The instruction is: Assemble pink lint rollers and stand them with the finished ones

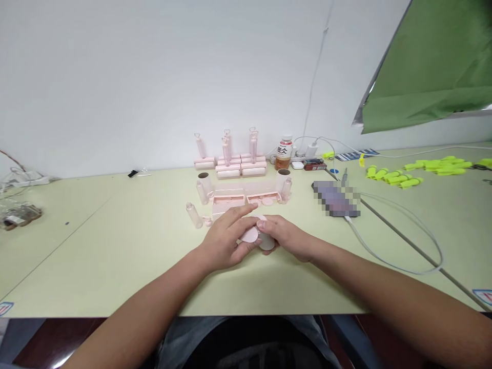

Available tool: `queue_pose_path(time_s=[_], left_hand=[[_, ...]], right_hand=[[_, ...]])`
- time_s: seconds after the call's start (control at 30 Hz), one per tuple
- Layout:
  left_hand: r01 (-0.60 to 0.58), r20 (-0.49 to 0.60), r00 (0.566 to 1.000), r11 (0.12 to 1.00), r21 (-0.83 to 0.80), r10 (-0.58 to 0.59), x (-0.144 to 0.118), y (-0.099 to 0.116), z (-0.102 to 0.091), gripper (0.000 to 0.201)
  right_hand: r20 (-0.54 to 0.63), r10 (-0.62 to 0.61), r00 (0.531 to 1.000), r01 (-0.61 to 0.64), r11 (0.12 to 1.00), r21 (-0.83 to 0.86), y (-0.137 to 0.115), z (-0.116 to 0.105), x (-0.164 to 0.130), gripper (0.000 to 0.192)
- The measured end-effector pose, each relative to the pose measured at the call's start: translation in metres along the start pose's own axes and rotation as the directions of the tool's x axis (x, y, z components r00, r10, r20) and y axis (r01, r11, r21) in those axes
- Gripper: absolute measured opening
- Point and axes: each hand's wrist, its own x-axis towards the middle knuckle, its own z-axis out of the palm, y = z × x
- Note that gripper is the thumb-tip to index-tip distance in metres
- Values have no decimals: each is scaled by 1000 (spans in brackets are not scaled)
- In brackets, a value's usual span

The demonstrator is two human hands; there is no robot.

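Note:
My left hand (225, 240) and my right hand (289, 237) meet over the pale green table (115, 246), just in front of me. Between them they hold a small pink part: a round pink cap (250, 234) under my left fingers and a white roll (266, 241) in my right hand. Just beyond the hands lie two open pink cases (246, 199), with small clear tubes (194, 214) and brown-cored rolls (204, 180) around them. Finished pink rollers (230, 161) with upright handles stand in a group at the back by the wall.
A drink bottle (284, 152), chargers and small boxes sit by the wall. A blurred phone (335, 199) with a white cable (403, 256) lies to the right. Yellow-green parts (400, 177) are spread far right. A bag of items (17, 215) lies far left.

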Motion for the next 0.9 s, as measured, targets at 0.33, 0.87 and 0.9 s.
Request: queue_pose_path(time_s=[0.33, 0.87, 0.9], left_hand=[[-28, 181, 983, 998, 57, 17, -2, -3, 5, 59], [37, 62, 997, 998, 44, -39, -3, 0, 12, 47], [49, 39, 998, 998, 31, -50, -4, 1, 13, 47]], right_hand=[[-17, -135, 991, 127, 962, -241, -4, -5, -1, 38], [-40, -177, 983, 167, 969, -182, 2, 3, 3, 48], [-46, -203, 978, 192, 967, -168, 3, 3, 4, 49]])
